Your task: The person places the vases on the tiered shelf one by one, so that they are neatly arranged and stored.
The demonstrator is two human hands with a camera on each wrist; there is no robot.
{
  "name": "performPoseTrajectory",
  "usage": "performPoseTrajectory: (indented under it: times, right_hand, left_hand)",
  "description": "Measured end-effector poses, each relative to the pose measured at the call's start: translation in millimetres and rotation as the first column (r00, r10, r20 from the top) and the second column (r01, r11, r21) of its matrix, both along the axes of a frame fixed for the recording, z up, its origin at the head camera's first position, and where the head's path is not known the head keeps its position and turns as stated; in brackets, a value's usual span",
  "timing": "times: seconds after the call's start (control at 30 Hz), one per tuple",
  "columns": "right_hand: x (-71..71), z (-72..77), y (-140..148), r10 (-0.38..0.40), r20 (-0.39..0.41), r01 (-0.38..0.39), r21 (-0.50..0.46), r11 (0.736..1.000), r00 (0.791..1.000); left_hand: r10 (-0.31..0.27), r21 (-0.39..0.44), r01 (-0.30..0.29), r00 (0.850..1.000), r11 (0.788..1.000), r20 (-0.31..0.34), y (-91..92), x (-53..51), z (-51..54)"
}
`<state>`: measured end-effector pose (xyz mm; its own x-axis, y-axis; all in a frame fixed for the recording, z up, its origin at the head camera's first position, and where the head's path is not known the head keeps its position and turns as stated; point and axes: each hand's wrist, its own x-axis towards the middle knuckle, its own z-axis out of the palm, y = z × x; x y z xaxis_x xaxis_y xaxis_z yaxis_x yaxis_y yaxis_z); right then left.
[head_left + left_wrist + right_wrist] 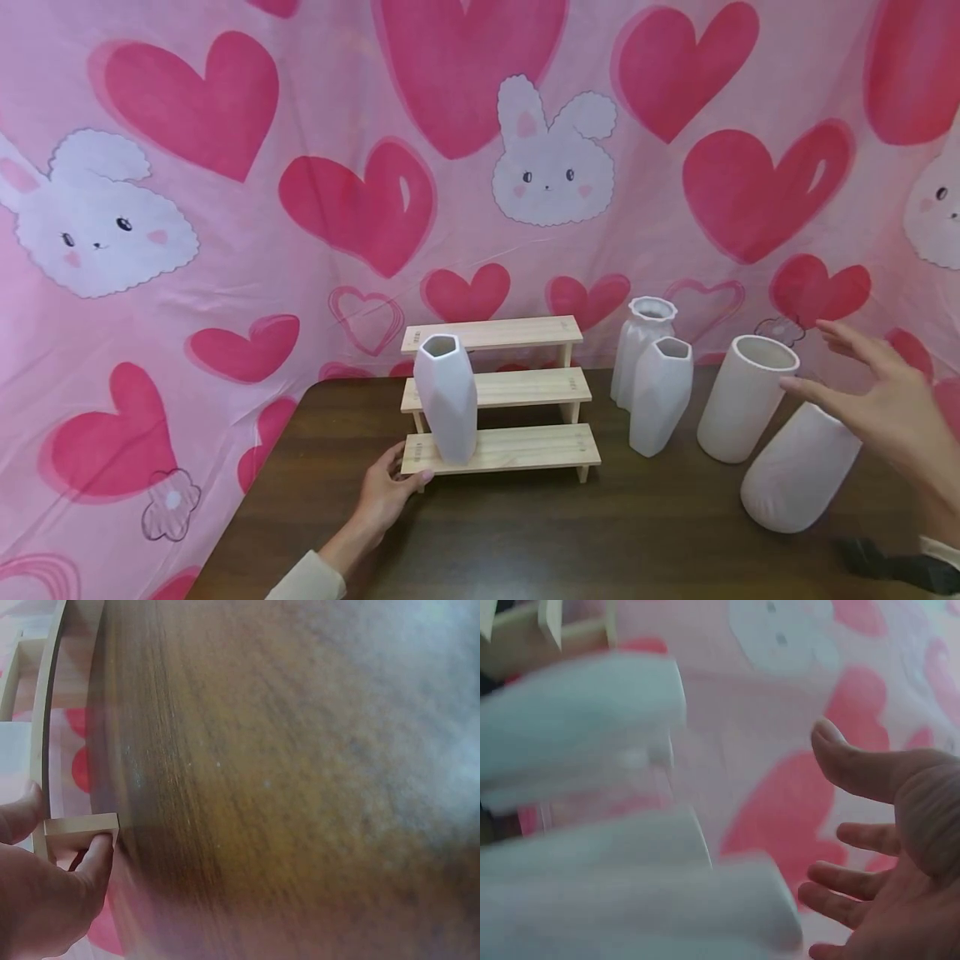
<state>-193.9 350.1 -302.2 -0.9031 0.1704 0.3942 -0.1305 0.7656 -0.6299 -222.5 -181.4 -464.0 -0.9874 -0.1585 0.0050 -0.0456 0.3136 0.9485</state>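
Note:
A three-tier wooden stand [517,450] stands on the table, and a faceted white vase [447,400] is upright at the left of its lowest step. My left hand [384,492] grips the left end of that step. In the left wrist view, the thumb [26,814] lies against the board while a finger touches the leg [82,825]. Over at the right, my right hand [885,396] hovers with thumb and fingers spread, holding nothing. Just below and beside it are a rounded white vase [798,475] and a ribbed cylindrical vase [746,404].
Left of the cylindrical vase stand another faceted white vase [660,400] and, behind it, a fluted vase [630,358]. The dark wooden table [525,542] ends at a pink heart-and-rabbit cloth [337,217] hanging behind. A blurred black object [892,567] shows near the right sleeve.

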Motion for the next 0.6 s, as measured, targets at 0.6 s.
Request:
performPoseTrajectory:
  times: [0.6]
  right_hand:
    - [0.3,-67.2,70,0.125,0.209,-0.109,-0.085,0.990,0.970]
  left_hand:
    - [0.005,0.008,-0.005,1.000,1.000,-0.009,-0.5,-2.1,-4.9]
